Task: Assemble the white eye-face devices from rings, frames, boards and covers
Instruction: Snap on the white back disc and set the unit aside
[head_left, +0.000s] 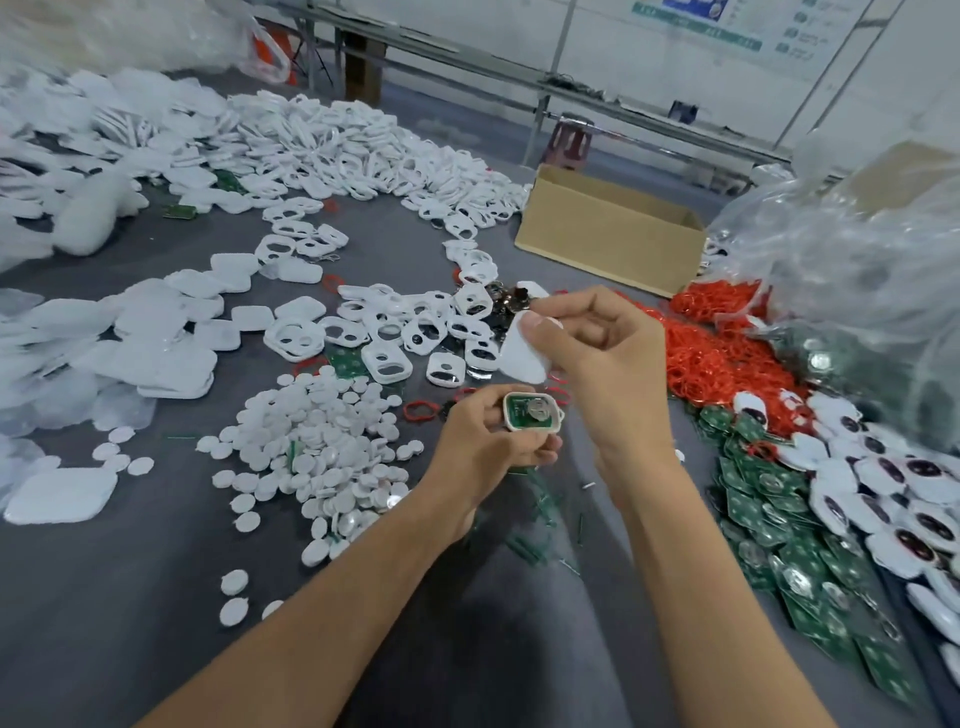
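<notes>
White pieces, not yet joined
Our left grip (493, 441) clasps a green-boarded white frame (533, 414); our right grip (597, 353) pinches a flat white cover (522, 358).

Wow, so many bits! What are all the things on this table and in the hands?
frames: many, white, heaped mid-table and farther back
covers: many, white, piled left
round discs: many, white, heap before the frames
rings: many, red, heap right
boards: many, green, near right
finished devices: many, white with dark eyes, right edge
cardboard box: one, brown, behind the rings
plastic bags: at least two, clear, far right and back left
table: one, grey, under everything
left hand: one, bare, middle, grips half-built device with green board
right hand: one, bare, just above, pinches single cover, white
</notes>
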